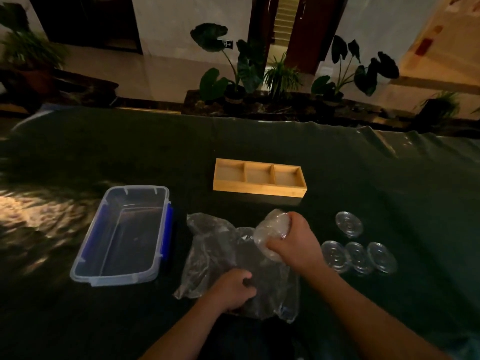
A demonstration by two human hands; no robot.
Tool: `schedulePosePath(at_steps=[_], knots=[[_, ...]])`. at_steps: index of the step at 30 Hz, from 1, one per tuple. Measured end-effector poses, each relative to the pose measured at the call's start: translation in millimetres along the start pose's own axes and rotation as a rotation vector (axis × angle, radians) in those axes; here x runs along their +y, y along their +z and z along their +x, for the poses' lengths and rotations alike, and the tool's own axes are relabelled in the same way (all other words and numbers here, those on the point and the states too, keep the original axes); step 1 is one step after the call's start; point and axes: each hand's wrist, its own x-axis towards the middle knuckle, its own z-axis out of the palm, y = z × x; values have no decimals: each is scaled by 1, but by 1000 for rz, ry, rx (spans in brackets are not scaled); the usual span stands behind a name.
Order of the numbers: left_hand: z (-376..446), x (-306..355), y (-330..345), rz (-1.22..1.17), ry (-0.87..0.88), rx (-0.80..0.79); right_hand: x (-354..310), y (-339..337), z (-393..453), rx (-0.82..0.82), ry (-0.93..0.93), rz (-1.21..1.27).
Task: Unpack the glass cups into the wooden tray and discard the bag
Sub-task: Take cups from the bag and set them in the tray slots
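A crumpled clear plastic bag (215, 258) lies on the dark tablecloth in front of me. My left hand (232, 289) is closed on the bag's near edge, pinning it to the table. My right hand (293, 242) grips a glass cup (272, 229) still wrapped in the bag's plastic, lifted a little above the table. The wooden tray (259, 190) with three compartments stands farther back, all three compartments bare. Several round clear glass pieces (358, 255) sit on the cloth to the right of my right hand.
A clear plastic bin (161, 229) with blue latches stands at the left with nothing in it. Potted plants (233, 74) line the floor beyond the table's far edge. A patch of light falls on the cloth at far left.
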Motion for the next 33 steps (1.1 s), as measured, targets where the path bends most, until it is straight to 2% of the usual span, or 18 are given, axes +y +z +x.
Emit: schedulePosePath(at_steps=[5, 7, 15, 19, 21, 23, 25, 29, 33], knots=[[-7, -8, -5, -457, -135, 233, -8, 46, 26, 84, -271, -392], [-10, -15, -8, -542, -175, 302, -9, 65, 31, 81, -339, -470], [-8, -24, -26, -646, -235, 284, 33, 111, 3, -57, -368, -635], [9, -11, -23, -707, -205, 184, 49, 100, -8, -114, -337, -684], [15, -5, -19, -565, -151, 149, 53, 91, -11, -176, -359, -687], [22, -1, -11, -242, -64, 149, 53, 82, -11, -218, -371, -668], [28, -1, -6, -50, 35, 147, 53, 73, -8, -229, -390, -585], [39, -10, -6, 45, 133, 97, 51, 58, 4, -270, -387, -352], [45, -14, -9, 78, 144, 126, 42, 60, 21, -218, -269, -242]])
